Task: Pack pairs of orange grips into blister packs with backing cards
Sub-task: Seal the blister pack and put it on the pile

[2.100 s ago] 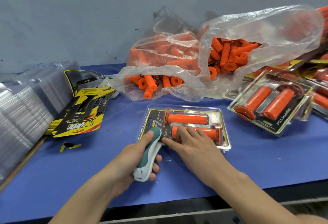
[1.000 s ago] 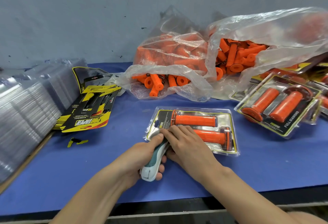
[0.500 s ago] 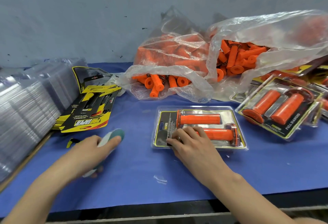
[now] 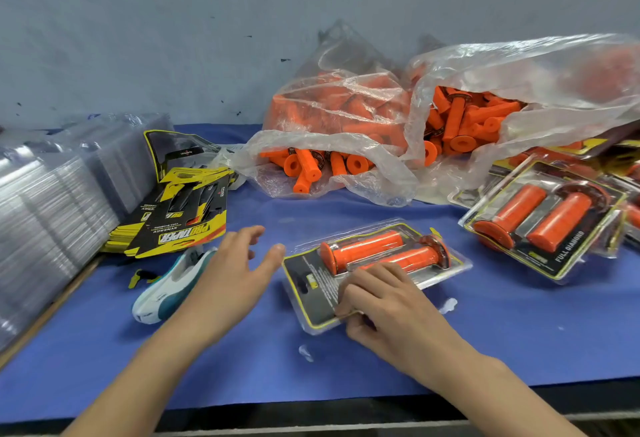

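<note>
Here, clear blister pack (image 4: pixel 313 286) askew; two orange grips (image 4: pixel 363 246) inside

Right hand (image 4: pixel 391 308) pinches a clear blister pack (image 4: pixel 372 272) holding two orange grips; left hand (image 4: pixel 230 272) hovers, fingers spread, beside it.

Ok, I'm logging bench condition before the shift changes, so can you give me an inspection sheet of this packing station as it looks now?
Surface: blue cloth covering the bench.
Job's things: blister pack holding two orange grips, in front; finished packs at right; bags of loose grips behind; backing cards and empty blisters at left.
Clutter: teal-and-white tool lying by the cards; small plastic scraps.
Hands: left hand open above the cloth; right hand pinching the blister pack's near edge.
Cables: nothing seen.
Surroundings: grey wall behind.
</note>
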A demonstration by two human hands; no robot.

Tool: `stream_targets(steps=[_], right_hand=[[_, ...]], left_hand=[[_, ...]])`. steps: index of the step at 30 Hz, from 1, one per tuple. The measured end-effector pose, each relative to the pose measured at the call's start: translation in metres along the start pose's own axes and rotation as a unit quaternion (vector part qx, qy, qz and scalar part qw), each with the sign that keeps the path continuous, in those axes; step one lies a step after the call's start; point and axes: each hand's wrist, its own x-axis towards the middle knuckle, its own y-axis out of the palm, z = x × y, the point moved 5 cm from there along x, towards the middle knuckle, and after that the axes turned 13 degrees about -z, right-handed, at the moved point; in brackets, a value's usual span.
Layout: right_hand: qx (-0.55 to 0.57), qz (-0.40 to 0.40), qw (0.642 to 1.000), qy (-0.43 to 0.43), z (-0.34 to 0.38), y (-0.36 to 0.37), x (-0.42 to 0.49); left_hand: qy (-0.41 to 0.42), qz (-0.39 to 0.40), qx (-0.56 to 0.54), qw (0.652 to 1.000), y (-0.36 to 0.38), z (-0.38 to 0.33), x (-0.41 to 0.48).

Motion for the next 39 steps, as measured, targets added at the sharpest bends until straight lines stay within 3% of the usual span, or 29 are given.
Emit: stream_targets(steps=[4,7,10,13,15,17,20,22,28,34,39], right_hand=[[0.068,0.013,0.997,-0.018,0.003,-0.005,-0.003],[0.009,0.011,1.0,-0.024,-0.011,-0.016,-0.004],[-0.121,0.086,0.987,0.057,-0.045,-0.022,-0.008],[-0.133,0.175,0.965,0.145,-0.06,-0.022,-0.017],[-0.085,0.101,0.98,0.149,-0.049,-0.025,-0.015],[-0.036,0.033,0.994,0.098,-0.024,-0.022,-0.008],[-0.052,0.055,0.997,0.017,0.0,-0.003,-0.007],[-0.078,0.053,0.996,-0.007,0.001,0.003,-0.007],[-0.042,0.055,0.998,0.002,-0.002,-0.002,-0.01],[-0.044,0.077,0.996,-0.005,-0.014,-0.012,-0.008],[-0.088,0.145,0.983,0.076,-0.037,-0.017,-0.015]], left_hand=[[-0.044,0.132,-0.016,0.99,0.022,0.001,0.0],[-0.079,0.2,-0.048,0.976,0.028,0.003,-0.001],[-0.166,0.21,-0.07,0.961,0.027,0.008,-0.009],[-0.237,0.222,-0.134,0.936,0.032,0.0,-0.023],[-0.277,0.209,-0.184,0.92,0.039,-0.009,-0.033],[-0.315,0.205,-0.24,0.895,0.047,-0.019,-0.042],[-0.333,0.26,-0.276,0.863,0.059,-0.032,-0.054],[-0.324,0.278,-0.26,0.866,0.059,-0.034,-0.054],[-0.299,0.188,-0.197,0.915,0.054,-0.014,-0.03],[-0.346,0.112,-0.221,0.905,0.049,0.006,0.003],[-0.371,0.107,-0.249,0.888,0.056,0.002,0.002]])
